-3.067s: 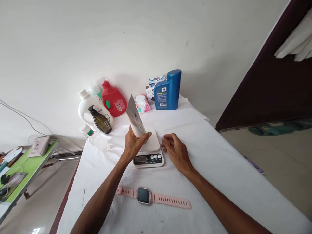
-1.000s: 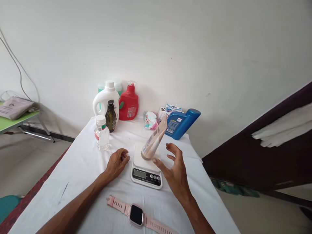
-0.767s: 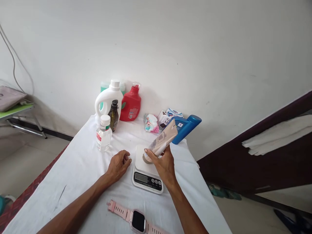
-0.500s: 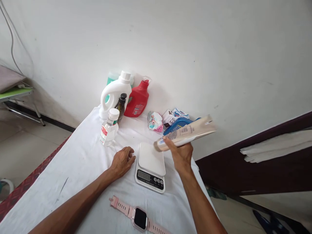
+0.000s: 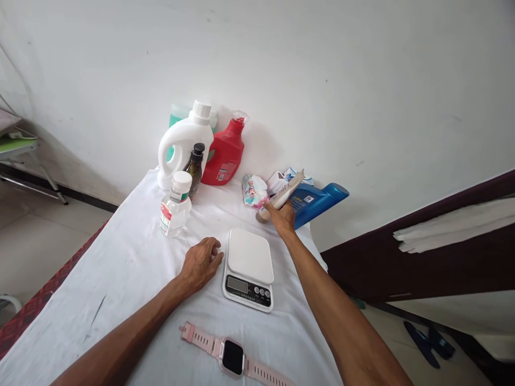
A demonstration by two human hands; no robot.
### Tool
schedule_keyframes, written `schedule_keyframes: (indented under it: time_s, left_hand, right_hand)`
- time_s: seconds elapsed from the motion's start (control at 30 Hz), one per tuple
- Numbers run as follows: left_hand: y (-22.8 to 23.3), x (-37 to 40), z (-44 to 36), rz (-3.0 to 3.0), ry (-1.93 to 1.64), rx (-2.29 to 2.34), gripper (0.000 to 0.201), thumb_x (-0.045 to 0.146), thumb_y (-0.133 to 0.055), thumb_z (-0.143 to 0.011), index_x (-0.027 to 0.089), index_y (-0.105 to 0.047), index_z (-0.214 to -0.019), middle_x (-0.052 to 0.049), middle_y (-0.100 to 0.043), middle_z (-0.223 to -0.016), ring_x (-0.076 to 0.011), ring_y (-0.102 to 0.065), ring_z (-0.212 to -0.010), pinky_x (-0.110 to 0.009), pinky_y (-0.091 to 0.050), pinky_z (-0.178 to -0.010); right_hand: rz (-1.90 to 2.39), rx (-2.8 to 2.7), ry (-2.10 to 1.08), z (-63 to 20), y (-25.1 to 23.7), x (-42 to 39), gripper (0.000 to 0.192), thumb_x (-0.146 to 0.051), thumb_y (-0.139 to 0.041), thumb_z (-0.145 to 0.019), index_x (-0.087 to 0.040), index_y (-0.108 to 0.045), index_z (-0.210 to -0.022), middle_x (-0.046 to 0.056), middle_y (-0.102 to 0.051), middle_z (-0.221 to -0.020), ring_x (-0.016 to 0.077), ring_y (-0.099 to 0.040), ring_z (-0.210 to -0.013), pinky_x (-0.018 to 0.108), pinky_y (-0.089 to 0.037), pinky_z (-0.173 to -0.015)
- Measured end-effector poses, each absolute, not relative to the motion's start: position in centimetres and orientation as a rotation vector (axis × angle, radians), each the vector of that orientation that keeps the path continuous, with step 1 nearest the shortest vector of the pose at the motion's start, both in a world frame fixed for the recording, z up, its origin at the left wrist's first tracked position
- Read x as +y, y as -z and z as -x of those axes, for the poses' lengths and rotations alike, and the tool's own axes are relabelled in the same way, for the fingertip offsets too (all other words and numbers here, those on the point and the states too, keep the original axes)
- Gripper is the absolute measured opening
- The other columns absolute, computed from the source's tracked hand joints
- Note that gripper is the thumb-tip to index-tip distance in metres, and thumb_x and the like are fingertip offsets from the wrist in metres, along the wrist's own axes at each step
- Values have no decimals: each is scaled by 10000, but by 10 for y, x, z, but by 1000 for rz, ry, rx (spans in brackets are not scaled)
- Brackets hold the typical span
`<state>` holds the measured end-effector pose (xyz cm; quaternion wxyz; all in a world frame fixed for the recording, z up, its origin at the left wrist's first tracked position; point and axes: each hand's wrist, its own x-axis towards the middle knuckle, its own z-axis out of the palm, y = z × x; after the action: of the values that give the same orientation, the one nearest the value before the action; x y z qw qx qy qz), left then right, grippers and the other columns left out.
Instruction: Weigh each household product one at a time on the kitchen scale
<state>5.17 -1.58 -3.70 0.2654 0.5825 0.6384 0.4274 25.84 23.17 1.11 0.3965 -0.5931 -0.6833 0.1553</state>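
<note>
R hand (image 5: 284, 219) has its fingers clamped on the beige tube (image 5: 287, 190), tilted near the back-R corner of the table (image 5: 139, 222), blue bottle (image 5: 319, 200) just beside it & soft pack (image 5: 254, 191) to its L. L hand (image 5: 200, 262) rests mid-table, just beside the L edge of the scale (image 5: 250, 256), fingers loosely curled w/ thumb apart; a wide stretch of cloth (image 5: 120, 273) runs from there to the table's L edge.

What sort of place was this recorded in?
Probably a home, though nothing settles it: a cloth-covered table with a small scale and household bottles on it, and shoes on the floor.
</note>
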Motion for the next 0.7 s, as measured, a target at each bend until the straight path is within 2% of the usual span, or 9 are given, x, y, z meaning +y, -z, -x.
schedule_keyframes:
  time_s: [0.13,0.27,0.4,0.5,0.6,0.7]
  left_hand:
    - [37,-16,-52,-1567,-1149,1711,119,237,-583,-933,206,-630,-1037,-32,-703,-910,-180,-634,-738,-320,-470,-703]
    - [37,-15,-52,-1555,-1150,1716,130,247,-587,-927,205,-632,-1042,-36,-707,-928,-180,-625,-738,-333,-476,-725]
    - [36,-14,-52,-1545,-1146,1712,136,252,-581,-927,210,-629,-1047,-35,-706,-927,-181,-630,-751,-334,-479,-735]
    - [37,-14,-53,-1554,-1142,1716,143,252,-576,-929,208,-632,-1053,-36,-706,-932,-188,-646,-773,-339,-485,-744]
    - [38,-14,-53,-1567,-1136,1734,143,254,-581,-933,207,-637,-1056,-34,-704,-927,-190,-647,-763,-344,-487,-745]
    - [38,-13,-53,-1573,-1140,1742,133,243,-596,-931,208,-643,-1051,-30,-704,-924,-182,-643,-740,-334,-489,-730]
  right_hand:
    - [1594,-1748,-409,-270,-11,224,602,-506,-863,-707,-156,-661,-1153,192,-748,-1212,395,-690,-1179,479,-542,-1002]
    - [1685,-1771,-475,-278,1,217,413,-422,-872,-701,-165,-682,-964,142,-774,-983,370,-735,-1007,476,-565,-922]
    - [1722,-1745,-540,-275,13,220,349,-375,-821,-773,-159,-673,-1004,109,-763,-893,312,-751,-834,417,-585,-793]
    - [1730,-1704,-562,-268,16,228,300,-337,-774,-812,-152,-673,-1026,106,-760,-845,311,-750,-816,409,-583,-773]
    - [1719,-1653,-603,-263,13,233,279,-318,-788,-789,-165,-670,-990,94,-740,-761,326,-745,-848,405,-578,-760]
    - [1677,-1582,-703,-268,8,224,320,-300,-822,-732,-183,-648,-973,59,-712,-686,288,-724,-718,382,-565,-671]
